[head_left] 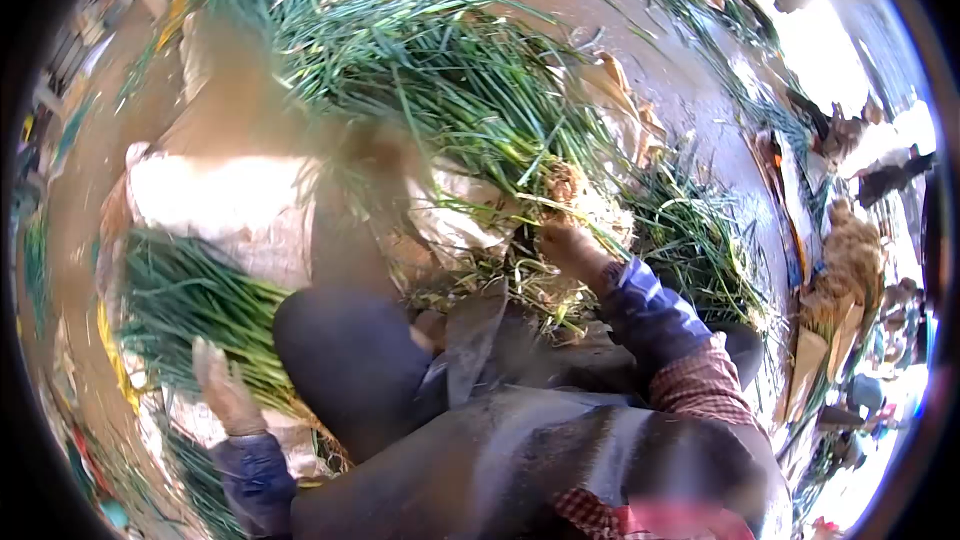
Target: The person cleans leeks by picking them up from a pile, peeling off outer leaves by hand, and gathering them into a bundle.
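My left hand, its fingers stretched out, lies at the edge of a bundle of green onions beside my left knee. My right hand is closed at the root end of the large heap of green onions; what its fingers hold there is too small to make out. Tan roots show just above it. Loose leaves and trimmings lie below that hand, between my knees.
A pale sack is spread at the left. More green stalks lie right of my right hand. Root bundles stand at the far right. Wet floor shows beyond the heap. Blurs cover part of the view.
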A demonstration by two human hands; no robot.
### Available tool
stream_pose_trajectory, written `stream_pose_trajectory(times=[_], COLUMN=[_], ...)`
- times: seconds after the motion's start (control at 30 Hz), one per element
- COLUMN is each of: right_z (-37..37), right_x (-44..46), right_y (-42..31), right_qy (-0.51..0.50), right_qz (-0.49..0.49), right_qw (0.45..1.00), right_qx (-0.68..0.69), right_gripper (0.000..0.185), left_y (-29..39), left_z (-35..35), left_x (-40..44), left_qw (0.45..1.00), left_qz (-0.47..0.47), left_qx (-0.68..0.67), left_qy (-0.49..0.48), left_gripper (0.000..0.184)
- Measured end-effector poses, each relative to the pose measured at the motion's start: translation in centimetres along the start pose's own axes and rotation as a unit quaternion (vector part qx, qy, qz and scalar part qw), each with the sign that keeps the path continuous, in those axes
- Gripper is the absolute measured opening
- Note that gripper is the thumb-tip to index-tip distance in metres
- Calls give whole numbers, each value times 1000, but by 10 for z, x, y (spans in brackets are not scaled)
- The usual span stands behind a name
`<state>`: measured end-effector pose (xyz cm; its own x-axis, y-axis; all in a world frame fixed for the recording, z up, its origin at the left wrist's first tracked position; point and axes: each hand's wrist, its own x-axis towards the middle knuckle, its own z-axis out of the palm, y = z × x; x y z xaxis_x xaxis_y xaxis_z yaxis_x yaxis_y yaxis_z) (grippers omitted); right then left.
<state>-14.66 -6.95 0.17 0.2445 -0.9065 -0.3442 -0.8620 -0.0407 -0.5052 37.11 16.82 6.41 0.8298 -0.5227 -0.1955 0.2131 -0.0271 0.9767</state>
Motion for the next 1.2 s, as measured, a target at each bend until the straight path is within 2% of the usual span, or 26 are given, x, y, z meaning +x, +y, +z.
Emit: stream_pose_trajectory(times=[0.03, 0.07, 0.13, 0.17, 0.2, 0.23, 0.27, 0.3, 0.33, 0.37, 0.43, 0.47, 0.5, 0.6, 0.63, 0.7, 0.73, 0.77, 0.83, 0.9, 0.97, 1.0, 1.03, 1.1, 1.17, 1.2], right_z=[-8, -20, -48, -69, -70, -81, -83, -83, -91, -85, -88, -80, -89, -81, -80, -78, -77, -92, -99, -111, -99, -92, -86, -64, -33, -15], right_x=[15, 40, 57, 53, 72, 79, 96, 112, 110, 120, 133, 152, 150, 170, 178, 190, 201, 205, 228, 243, 260, 264, 265, 266, 282, 289], right_y=[2, 9, 9, -1, 24, 29, 50, 72, 75, 92, 111, 140, 142, 183, 197, 209, 215, 210, 220, 222, 241, 242, 243, 224, 261, 284], right_qy=[44, 54, 73, 83, 102, 122, 141, 162, 171, 201, 188, 212, 197, 216, 201, 253, 273, 209, 162, 143, 149, 148, 149, 120, 72, 67], right_qz=[-29, -15, 8, 14, 7, 32, 39, 45, 55, 50, 107, 129, 156, 219, 237, 229, 245, 276, 314, 375, 367, 364, 361, 339, 293, 272], right_qw=[997, 998, 997, 994, 988, 985, 984, 982, 978, 966, 950, 964, 965, 947, 948, 940, 930, 938, 935, 916, 913, 916, 918, 933, 954, 960], right_qx=[-52, -24, 34, 65, 112, 122, 106, 90, 107, 156, 226, 99, 74, 88, 62, -13, -17, 9, -37, 14, 92, 81, 70, -9, -4, -3], right_gripper=[32, 34, 39, 41, 41, 42, 44, 46, 50, 51, 55, 58, 62, 60, 56, 55, 56, 62, 71, 79, 82, 83, 84, 78, 77, 77], left_y=[31, 48, 67, 55, 29, 6, -18, -40, -53, -122, -220, -221, -224, -233, -218, -211, -213, -221, -230, -253, -268, -272, -277, -260, -245, -245], left_z=[37, 77, 138, 167, 192, 220, 244, 279, 311, 320, 356, 377, 396, 444, 461, 487, 498, 507, 518, 519, 520, 521, 521, 523, 527, 529], left_x=[-2, 6, 6, 12, 31, 43, 39, 37, 16, 61, 63, 36, 16, -28, -41, -46, -43, -39, -38, -24, -11, -12, -10, -15, -9, -7], left_qw=[999, 992, 977, 970, 965, 937, 930, 930, 932, 879, 877, 884, 911, 922, 919, 899, 886, 883, 856, 805, 807, 806, 778, 771, 742, 729], left_qz=[26, 7, -29, -37, -82, -124, -94, -163, -162, -155, -30, -105, -174, -111, -114, -93, -94, -78, 9, 124, 205, 208, 268, 289, 209, 215], left_qx=[16, -3, -36, -24, 2, 59, 70, 56, 116, 172, 348, 378, 246, 236, 242, 268, 290, 300, 390, 449, 356, 375, 415, 401, 457, 475], left_qy=[-36, -123, -207, -240, -251, -321, -348, -326, -303, -417, -330, -253, -282, -286, -292, -335, -349, -353, -340, -368, -424, -407, -388, -402, -445, -443], left_gripper=[45, 45, 42, 39, 35, 34, 33, 32, 27, 25, 50, 68, 86, 106, 109, 117, 120, 122, 121, 118, 112, 113, 111, 106, 113, 113])
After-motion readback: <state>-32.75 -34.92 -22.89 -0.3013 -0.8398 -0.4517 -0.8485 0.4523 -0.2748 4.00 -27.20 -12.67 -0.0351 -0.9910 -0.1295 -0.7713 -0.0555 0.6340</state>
